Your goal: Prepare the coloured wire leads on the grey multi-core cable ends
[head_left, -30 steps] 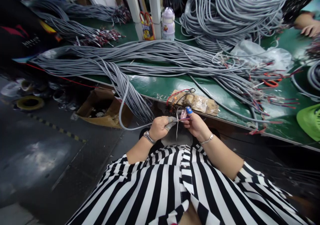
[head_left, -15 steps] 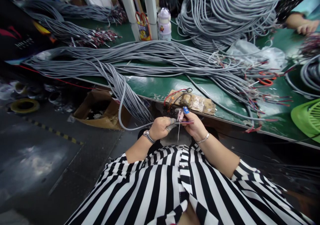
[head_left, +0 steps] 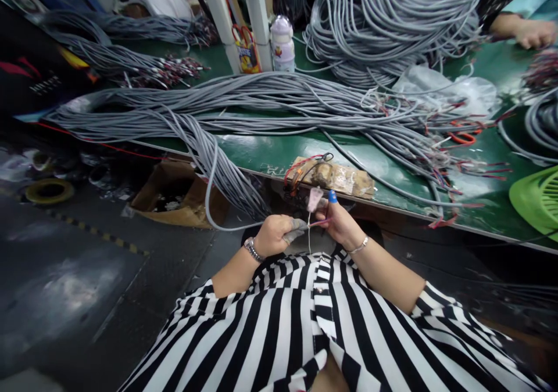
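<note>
In front of my lap, my left hand point(head_left: 276, 235) is closed round the end of a grey cable point(head_left: 231, 228), with grey covering on its fingers. Thin red and purple wires point(head_left: 320, 223) run from there to my right hand point(head_left: 342, 225), whose fingers are pinched on them. Blue wrapping covers that thumb's tip. A small pinkish-white piece point(head_left: 314, 199) sticks up by the right fingers; its kind cannot be made out. One white strand point(head_left: 309, 241) hangs down between the hands.
A worn wooden block point(head_left: 344, 178) with wires sits at the edge of the green table point(head_left: 257, 151). Grey cable bundles point(head_left: 261, 99) lie across it. Behind are a bottle point(head_left: 282, 46) and a large cable coil point(head_left: 392, 26). A green basket point(head_left: 536, 197) is at right; a co-worker's hand point(head_left: 534, 33) rests beyond.
My hands have drawn slightly apart, the left one lower. The pinkish-white piece has turned and shows a broader side. The white strand now stretches up to it. The view has shifted a little.
</note>
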`<state>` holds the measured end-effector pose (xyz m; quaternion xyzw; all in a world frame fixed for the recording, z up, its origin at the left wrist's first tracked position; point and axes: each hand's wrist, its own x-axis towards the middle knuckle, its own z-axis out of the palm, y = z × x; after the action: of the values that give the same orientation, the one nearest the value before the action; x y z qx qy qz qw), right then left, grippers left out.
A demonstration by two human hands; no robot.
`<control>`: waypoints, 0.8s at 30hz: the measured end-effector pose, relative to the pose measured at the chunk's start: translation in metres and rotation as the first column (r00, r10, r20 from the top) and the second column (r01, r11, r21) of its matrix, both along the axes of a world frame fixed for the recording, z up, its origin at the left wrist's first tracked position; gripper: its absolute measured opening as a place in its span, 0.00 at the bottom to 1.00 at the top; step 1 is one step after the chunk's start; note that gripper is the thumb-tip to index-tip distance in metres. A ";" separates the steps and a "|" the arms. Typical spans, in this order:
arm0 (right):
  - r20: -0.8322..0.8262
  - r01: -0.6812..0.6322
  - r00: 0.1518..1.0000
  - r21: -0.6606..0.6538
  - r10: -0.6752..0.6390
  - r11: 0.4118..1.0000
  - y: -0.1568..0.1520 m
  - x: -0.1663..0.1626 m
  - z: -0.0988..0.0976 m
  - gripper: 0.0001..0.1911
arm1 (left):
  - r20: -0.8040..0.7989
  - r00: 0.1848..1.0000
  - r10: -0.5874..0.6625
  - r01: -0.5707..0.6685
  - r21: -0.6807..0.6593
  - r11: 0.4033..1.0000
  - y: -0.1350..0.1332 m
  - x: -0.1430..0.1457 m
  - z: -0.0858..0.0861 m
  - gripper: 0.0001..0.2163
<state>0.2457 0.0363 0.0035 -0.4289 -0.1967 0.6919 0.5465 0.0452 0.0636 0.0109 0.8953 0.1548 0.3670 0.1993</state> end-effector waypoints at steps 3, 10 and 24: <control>0.029 -0.041 0.999 -0.038 0.042 0.998 -0.003 0.005 -0.004 0.30 | 0.031 0.999 0.027 -0.027 -0.007 1.000 -0.009 -0.008 0.002 0.09; 0.036 -0.073 0.997 -0.046 0.075 0.996 -0.004 0.009 -0.004 0.31 | 0.039 0.999 0.018 -0.018 0.011 1.000 -0.031 -0.023 0.002 0.10; 0.167 -0.668 0.735 0.009 0.657 0.744 -0.032 -0.001 0.007 0.24 | -0.102 0.995 -0.004 0.017 0.127 0.992 -0.021 -0.022 -0.020 0.12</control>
<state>0.2447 0.0039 0.0106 -0.3637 -0.4013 0.7988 0.2620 0.0232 0.0423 -0.0092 0.9246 0.1364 0.3290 0.1354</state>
